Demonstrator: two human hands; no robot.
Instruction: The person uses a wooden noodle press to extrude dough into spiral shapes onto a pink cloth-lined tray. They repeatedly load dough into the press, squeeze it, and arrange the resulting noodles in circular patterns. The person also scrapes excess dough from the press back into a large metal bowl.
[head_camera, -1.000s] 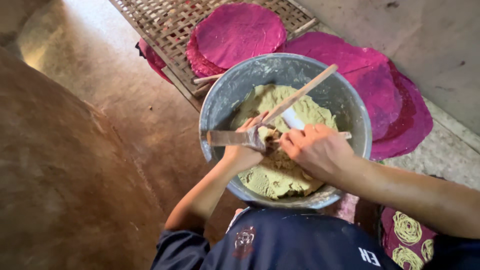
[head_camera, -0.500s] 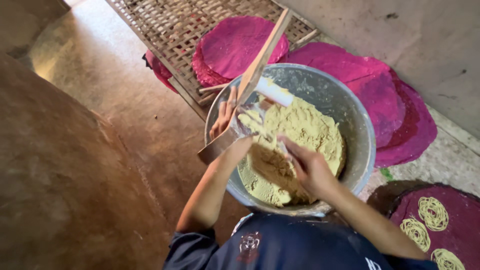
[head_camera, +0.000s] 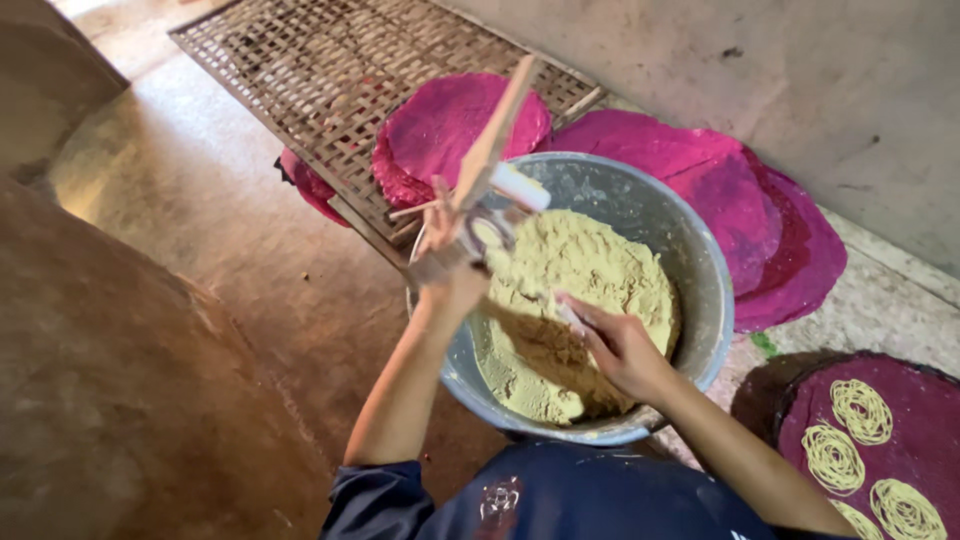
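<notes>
Soft daylight is cast from the upper left of the frame, where the floor (head_camera: 150, 200) is washed pale. A shadow is thrown across the dough (head_camera: 560, 340) at centre. The lower left is dim and blurred. Edges are slightly stretched.

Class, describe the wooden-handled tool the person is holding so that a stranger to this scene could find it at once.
Start at the big grey metal basin of yellowish dough in the middle. Over its left rim, the left hand holds up the press. It alone has a long pale wooden handle slanting upward across the magenta mats.
</notes>
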